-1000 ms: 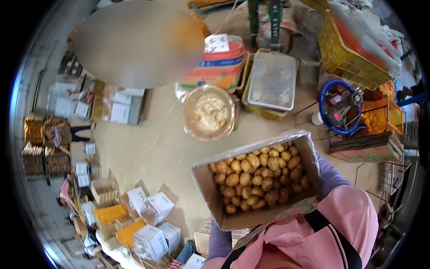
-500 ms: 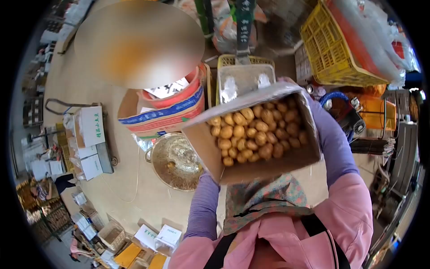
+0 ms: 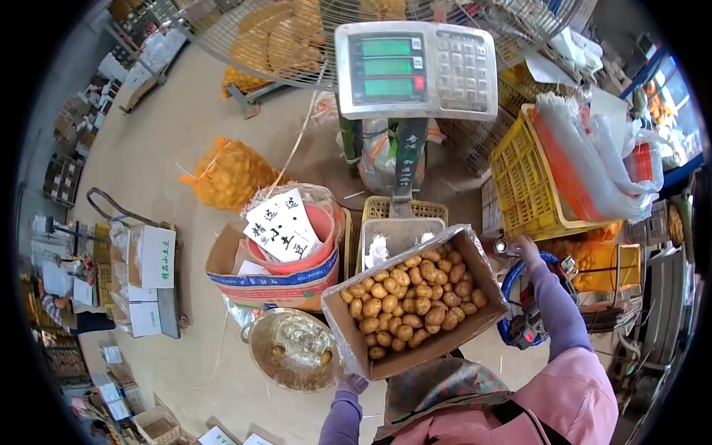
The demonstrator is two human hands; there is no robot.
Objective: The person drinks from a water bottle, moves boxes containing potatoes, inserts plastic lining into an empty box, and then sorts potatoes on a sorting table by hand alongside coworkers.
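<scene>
Concrete floor (image 3: 185,148) spreads out below, crowded with produce and packing gear. A cardboard box (image 3: 415,348) lined with clear plastic and heaped with small yellow-brown potatoes (image 3: 411,300) is carried in front of the person's chest, just before the steel platform (image 3: 397,237) of a weighing scale whose display head (image 3: 415,68) stands up on a post behind it.

The left hand (image 3: 350,383) is under the box's near left corner, its fingers wrapped up against the cardboard wall from below. The right hand (image 3: 523,248) is at the far right corner, beside the plastic-lined rim; its fingers seem to press the box's outer wall, though the corner hides most of them and the grip cannot be told for sure. So the box sits between the two hands, held at opposite corners.

The box's long axis runs from lower left to upper right, and the open top faces upward, tipped a little toward the camera.

Left of the box stands a round metal basin (image 3: 291,348) with a few potatoes in it, and behind that an open carton (image 3: 267,278) holding a pink bucket with handwritten cards. A yellow crate (image 3: 523,185) stuffed with plastic bags stands to the right, and an orange net sack (image 3: 226,174) lies on the floor farther back.
</scene>
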